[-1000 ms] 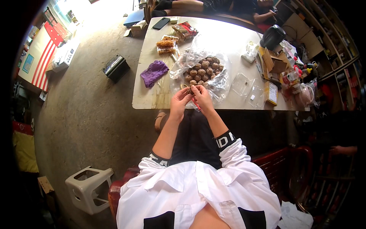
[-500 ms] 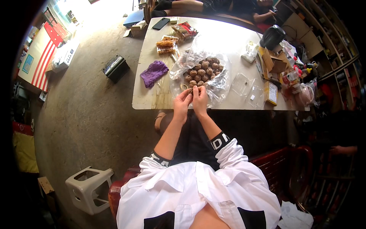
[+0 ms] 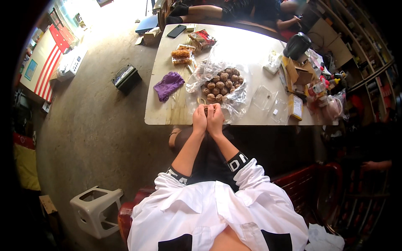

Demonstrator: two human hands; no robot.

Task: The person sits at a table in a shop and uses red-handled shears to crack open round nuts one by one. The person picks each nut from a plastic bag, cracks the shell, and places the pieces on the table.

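My left hand [image 3: 199,119] and my right hand [image 3: 215,119] are pressed close together at the table's near edge. Between their curled fingers sits a walnut [image 3: 206,110], mostly covered by the fingertips. Just beyond the hands, a heap of brown walnuts [image 3: 224,83] lies in a spread clear plastic bag [image 3: 240,106]. A pale ring-shaped thing [image 3: 202,101] shows beside the bag's near left side, close to my left fingertips.
On the white table [image 3: 161,115] lie a purple cloth [image 3: 168,86], packaged snacks [image 3: 182,55], a black phone [image 3: 176,31], clear plastic boxes [image 3: 264,97] and an open carton [image 3: 298,72]. Another person's legs [image 3: 201,10] rest beyond the table. A beige stool [image 3: 94,211] stands on the floor at left.
Both hands have drawn back slightly toward me and closed more tightly around the walnut, which now shows less. The nearest walnuts in the bag are more exposed.
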